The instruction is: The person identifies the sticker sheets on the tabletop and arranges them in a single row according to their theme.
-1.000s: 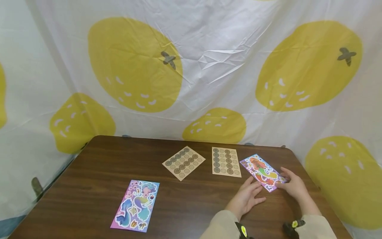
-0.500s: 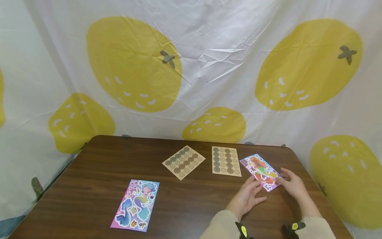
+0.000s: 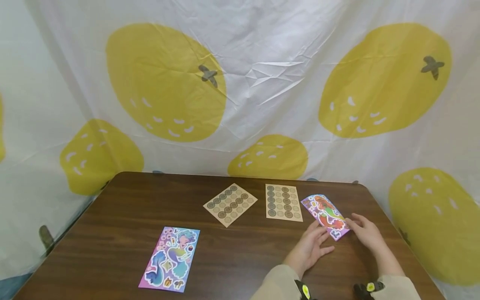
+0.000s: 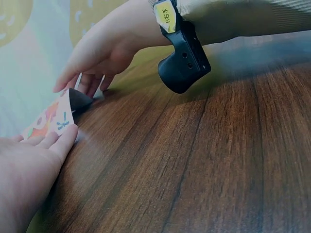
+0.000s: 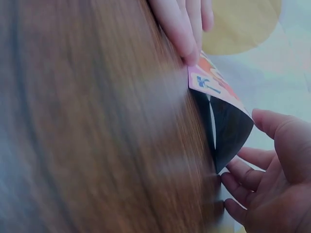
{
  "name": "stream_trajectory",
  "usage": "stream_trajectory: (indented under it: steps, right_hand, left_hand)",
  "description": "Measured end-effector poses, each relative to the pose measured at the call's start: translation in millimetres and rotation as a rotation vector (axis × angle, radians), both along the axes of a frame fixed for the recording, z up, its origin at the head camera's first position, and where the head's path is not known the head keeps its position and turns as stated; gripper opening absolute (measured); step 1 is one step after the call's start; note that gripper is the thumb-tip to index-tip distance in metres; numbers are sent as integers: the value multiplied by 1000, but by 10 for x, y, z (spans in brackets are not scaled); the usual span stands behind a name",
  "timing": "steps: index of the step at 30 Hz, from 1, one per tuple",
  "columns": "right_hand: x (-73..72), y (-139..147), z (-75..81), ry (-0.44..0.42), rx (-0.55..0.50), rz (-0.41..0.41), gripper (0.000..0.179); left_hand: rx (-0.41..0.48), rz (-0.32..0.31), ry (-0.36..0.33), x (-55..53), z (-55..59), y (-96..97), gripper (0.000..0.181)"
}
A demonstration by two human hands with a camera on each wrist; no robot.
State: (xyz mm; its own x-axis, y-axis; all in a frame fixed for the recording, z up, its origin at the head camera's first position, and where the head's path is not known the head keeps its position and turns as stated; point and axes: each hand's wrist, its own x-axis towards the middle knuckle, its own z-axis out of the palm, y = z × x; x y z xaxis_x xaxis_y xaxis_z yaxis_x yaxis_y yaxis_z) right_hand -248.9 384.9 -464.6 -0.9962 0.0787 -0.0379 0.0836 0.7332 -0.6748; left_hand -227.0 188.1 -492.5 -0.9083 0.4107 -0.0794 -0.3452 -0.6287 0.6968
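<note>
A sticker sheet with a red-haired mermaid (image 3: 325, 214) lies at the far right of the wooden table. My right hand (image 3: 367, 234) pinches its right side, thumb at the fold and fingers at the lower edge. That side is bent up and under, so the dark back (image 5: 231, 131) shows in the right wrist view. With fairly straight fingers, my left hand (image 3: 308, 249) touches the sheet's near left edge, its fingertips on the printed corner in the left wrist view.
A second mermaid sticker sheet (image 3: 170, 258), blue and purple, lies at the front left. Two tan sheets of round stickers, one angled (image 3: 230, 205) and one straighter (image 3: 283, 203), lie at the back. A lemon-print curtain (image 3: 270, 108) hangs behind the table (image 3: 112, 233).
My right hand has moved slightly left, and the sheet's right side has curled up and under, showing less of its print. The left hand stays in place.
</note>
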Motion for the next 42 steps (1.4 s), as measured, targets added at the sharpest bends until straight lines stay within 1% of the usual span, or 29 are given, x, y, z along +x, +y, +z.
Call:
stream_trajectory:
  steps: [3, 5, 12, 18, 21, 26, 31, 37, 42]
  right_hand:
    - [29, -45, -1, -18, -35, -3, 73]
    - [49, -79, 4, -15, -63, -2, 73]
    - [106, -195, 50, 51, -111, 4, 70]
    - [127, -254, 45, 87, -139, -18, 68]
    - [151, -276, 30, 101, -163, -33, 68]
    - [193, -324, 21, 96, -203, -54, 70]
    - [240, -339, 19, 79, -252, -65, 73]
    - [289, -330, 21, 92, -236, -85, 70]
    - [324, -350, 37, 79, -283, -80, 73]
  left_hand:
    - [-2, 6, -9, 8, -6, 8, 62]
    - [1, 10, -13, 9, -8, 12, 62]
    - [15, 16, -5, -16, -11, 25, 62]
    - [20, 24, -10, -19, -13, 37, 66]
    - [13, 25, 4, -8, -4, 35, 68]
    - [10, 33, 31, 4, 15, 29, 70]
    - [-23, 47, 54, 23, 49, 46, 70]
    - [-86, 57, 91, 55, 76, 83, 69]
    - [-117, 88, 110, 64, 85, 78, 69]
